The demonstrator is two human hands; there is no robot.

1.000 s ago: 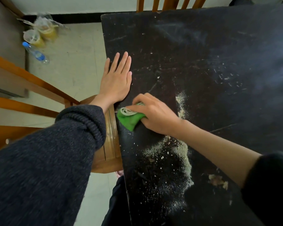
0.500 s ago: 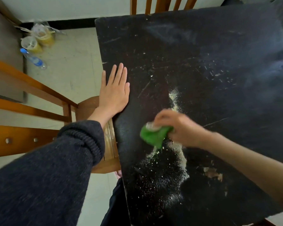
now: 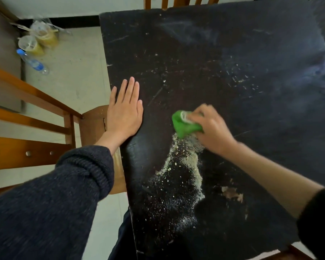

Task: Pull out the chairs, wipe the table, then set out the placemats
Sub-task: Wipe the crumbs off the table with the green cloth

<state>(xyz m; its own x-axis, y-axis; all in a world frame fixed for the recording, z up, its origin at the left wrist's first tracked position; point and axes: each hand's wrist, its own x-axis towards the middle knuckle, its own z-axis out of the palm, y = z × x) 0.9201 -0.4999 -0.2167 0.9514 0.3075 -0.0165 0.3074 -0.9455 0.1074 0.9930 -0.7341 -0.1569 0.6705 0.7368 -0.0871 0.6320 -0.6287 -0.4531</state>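
A black table (image 3: 242,76) fills the right of the head view, scratched and strewn with pale crumbs and powder (image 3: 184,171) in its near middle. My right hand (image 3: 212,128) is closed around a bunched green cloth (image 3: 184,125) pressed on the tabletop at the top of the crumb patch. My left hand (image 3: 125,111) lies flat with fingers together on the table's left edge, holding nothing. A wooden chair (image 3: 45,128) stands pulled out to the left, its seat partly under my left wrist.
Another chair's back slats (image 3: 182,1) show past the table's far edge. On the tiled floor at the far left lie a plastic bottle (image 3: 33,62) and two cups in a clear bag (image 3: 39,39). A wooden edge (image 3: 296,252) shows at bottom right.
My right hand has swept the green cloth from the table's left edge rightward into the middle, over the crumbs. My left hand has stayed flat at the table's edge.
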